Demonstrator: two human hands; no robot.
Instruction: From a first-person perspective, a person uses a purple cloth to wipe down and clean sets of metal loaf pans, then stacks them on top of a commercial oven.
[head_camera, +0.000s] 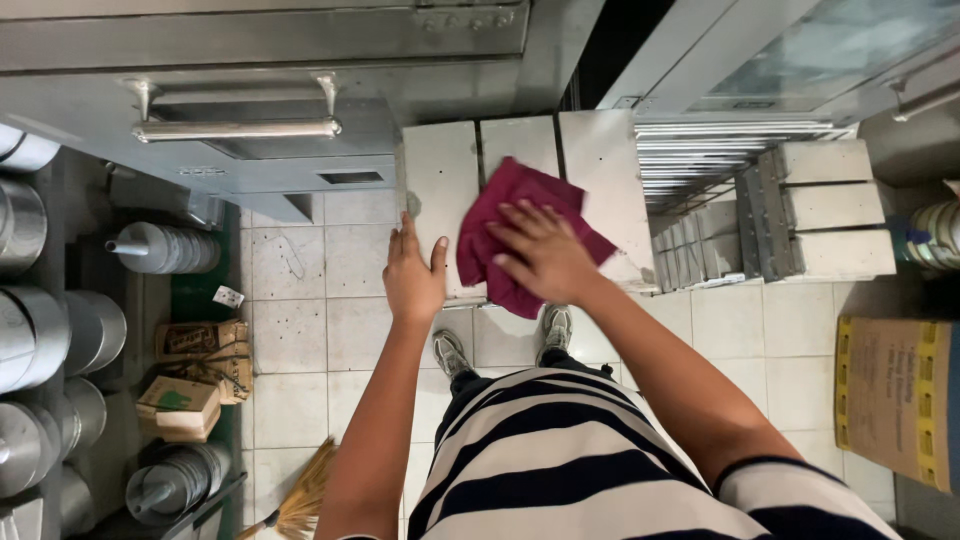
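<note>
A stack of upright flat metal trays (440, 190) stands in front of me on the tiled floor. My left hand (413, 277) rests flat on the near edge of the leftmost tray, fingers together. My right hand (541, 252) presses a dark red cloth (515, 200) against the top of the trays, fingers spread over it. The cloth drapes over the near edge.
A steel oven door with a bar handle (235, 128) is ahead on the left. Metal pots (40, 340) fill shelves at left, with cardboard boxes (195, 375) and a broom (300, 500) below. More trays (790, 215) lean at right beside a cardboard box (895, 395).
</note>
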